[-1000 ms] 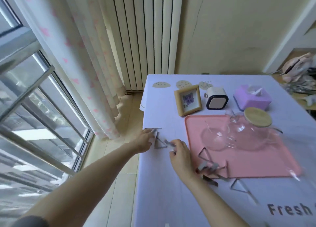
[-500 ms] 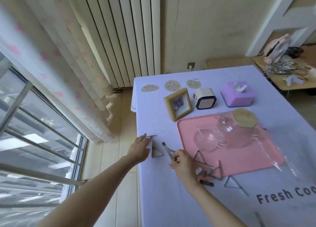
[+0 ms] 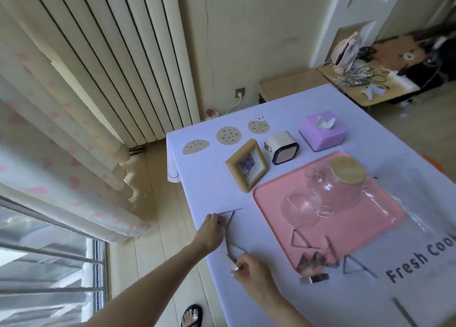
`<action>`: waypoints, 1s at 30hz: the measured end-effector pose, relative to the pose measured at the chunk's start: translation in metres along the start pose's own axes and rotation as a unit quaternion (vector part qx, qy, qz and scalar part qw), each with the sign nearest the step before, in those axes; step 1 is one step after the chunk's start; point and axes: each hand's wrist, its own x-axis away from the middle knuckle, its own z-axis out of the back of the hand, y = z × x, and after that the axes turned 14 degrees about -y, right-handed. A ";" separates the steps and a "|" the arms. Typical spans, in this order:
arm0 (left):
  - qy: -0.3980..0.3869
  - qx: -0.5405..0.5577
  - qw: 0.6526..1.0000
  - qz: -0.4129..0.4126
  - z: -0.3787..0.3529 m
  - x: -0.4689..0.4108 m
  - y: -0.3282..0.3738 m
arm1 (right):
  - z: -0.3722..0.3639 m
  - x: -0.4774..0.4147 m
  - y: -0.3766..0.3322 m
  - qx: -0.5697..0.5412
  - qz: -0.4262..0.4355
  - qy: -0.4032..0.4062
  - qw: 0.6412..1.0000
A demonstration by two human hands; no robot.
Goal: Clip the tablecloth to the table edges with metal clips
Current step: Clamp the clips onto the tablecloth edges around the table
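Right hand (image 3: 249, 270) pinches a metal clip (image 3: 230, 260) on the tablecloth (image 3: 266, 243) near the table's left edge. Left hand (image 3: 209, 235) rests just beyond at that edge, fingertips against a second clip (image 3: 229, 224); whether it grips, I cannot tell. Spare clips (image 3: 313, 261) crowd the pink tray (image 3: 271, 203) corner.

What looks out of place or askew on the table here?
Spare metal clips lie in a loose heap straddling the near rim of the pink tray, some on it, some on the tablecloth. Its far left corner hangs loose with no clip visible. Nothing looks spilled or broken.
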 end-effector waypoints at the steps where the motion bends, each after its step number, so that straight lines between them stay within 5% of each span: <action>1: -0.020 -0.012 0.999 -0.025 0.006 -0.004 -0.002 | -0.003 -0.003 -0.005 -0.022 -0.006 0.013 1.000; 5: -0.075 -0.103 0.986 -0.109 0.027 -0.016 -0.016 | -0.012 -0.019 -0.021 -0.098 -0.032 0.100 0.990; 15: -0.058 -0.290 0.935 -0.197 0.056 -0.027 -0.028 | -0.033 -0.014 -0.032 -0.205 -0.073 0.254 0.942; 25: -0.108 -0.446 0.870 -0.182 0.063 -0.040 -0.022 | -0.050 -0.010 -0.068 -0.071 -0.059 0.322 0.942; 28: -0.057 -0.420 0.859 -0.288 0.067 -0.060 -0.027 | -0.056 -0.020 -0.079 -0.109 -0.075 0.359 0.924; 30: -0.115 -0.466 0.825 -0.299 0.072 -0.075 -0.037 | -0.057 -0.029 -0.090 -0.148 -0.092 0.378 0.909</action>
